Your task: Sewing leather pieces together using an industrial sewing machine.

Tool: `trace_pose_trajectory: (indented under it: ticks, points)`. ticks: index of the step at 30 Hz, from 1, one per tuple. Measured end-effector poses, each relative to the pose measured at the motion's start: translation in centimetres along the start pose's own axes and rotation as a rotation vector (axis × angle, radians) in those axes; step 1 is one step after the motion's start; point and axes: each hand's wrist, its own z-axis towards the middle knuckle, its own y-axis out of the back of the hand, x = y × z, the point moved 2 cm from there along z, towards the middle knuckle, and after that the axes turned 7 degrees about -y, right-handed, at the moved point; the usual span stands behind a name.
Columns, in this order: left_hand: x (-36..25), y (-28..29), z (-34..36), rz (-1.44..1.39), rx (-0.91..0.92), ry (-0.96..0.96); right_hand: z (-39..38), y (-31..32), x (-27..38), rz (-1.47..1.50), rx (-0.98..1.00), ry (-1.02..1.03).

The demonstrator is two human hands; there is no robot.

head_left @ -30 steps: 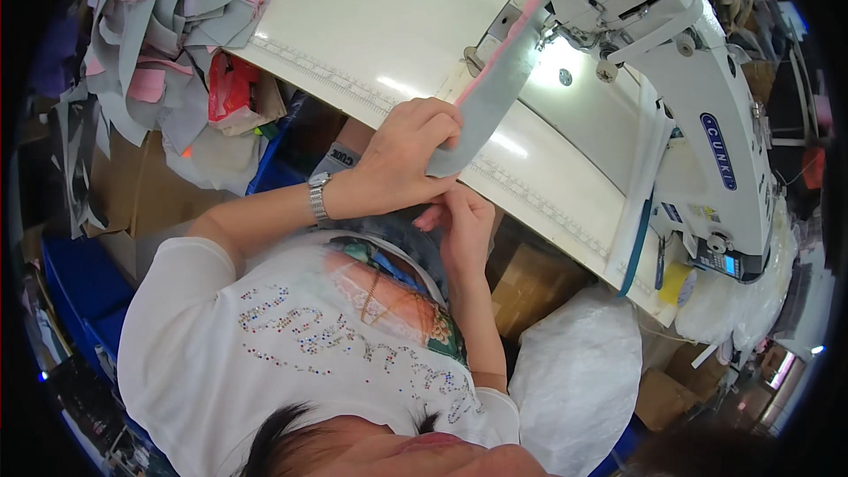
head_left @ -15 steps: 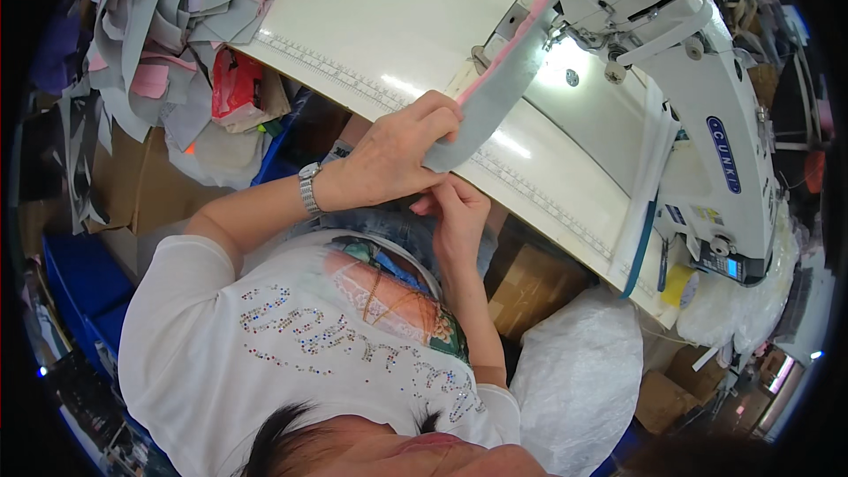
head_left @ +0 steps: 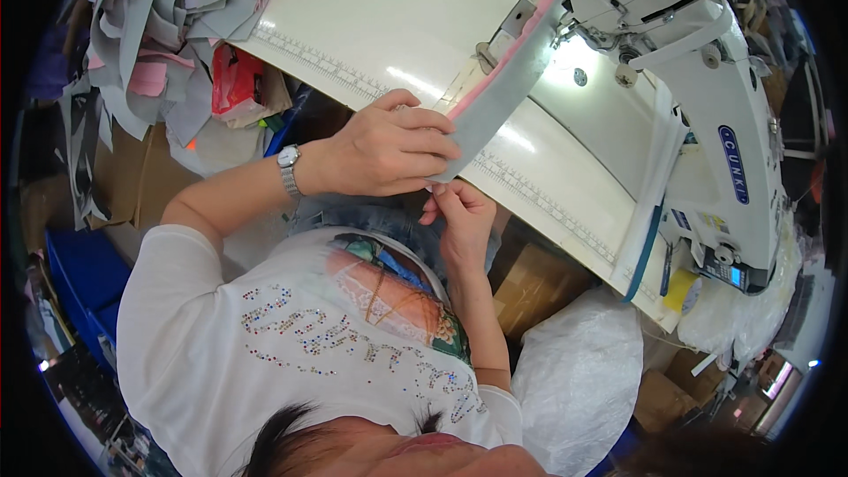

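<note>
A grey fabric strip with a pink edge (head_left: 503, 93) runs slantwise from the sewing machine's needle area down to the table's near edge. My left hand (head_left: 389, 146), with a metal watch at its wrist, is closed over the near end of this strip, its fingers lying across the cloth. Just below, my right hand (head_left: 464, 216) pinches at the strip's bottom corner, thumb and forefinger together. The fingertips partly hide what is between them. The white sewing machine (head_left: 680, 62) stands at the right with its lamp lit over the needle plate.
Many grey and pink fabric pieces (head_left: 168, 26) hang in a heap at the far left, beside a red packet (head_left: 237, 84). A printed ruler (head_left: 327, 62) follows the white table's near edge. A white plastic bag (head_left: 579, 380) and a cardboard box (head_left: 539, 287) sit below the table.
My left hand has shifted slightly left, and its fingers now lie flatter over the strip's end. The right hand stays at the corner, moved only a little. The strip has hardly moved.
</note>
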Motion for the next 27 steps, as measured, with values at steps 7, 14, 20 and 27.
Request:
trace_pose_trajectory:
  ticks: [7, 14, 20, 27]
  points:
    - [0.4, 0.8, -0.1, -0.014, 0.197, -0.058, 0.2, 0.6, -0.4, 0.092, 0.047, -0.012]
    - [1.0, -0.7, -0.3, 0.029, 0.073, -0.096, -1.4, 0.3, 1.0, -0.161, -0.056, 0.098]
    - [0.4, -0.8, -0.3, 0.098, -0.002, -0.095, -2.0, -0.7, 4.3, -1.283, -0.436, 1.1]
    - [0.5, -0.3, -0.7, -0.169, -0.158, 0.038, 0.4, 0.5, 5.4, -1.17, -0.145, 1.008]
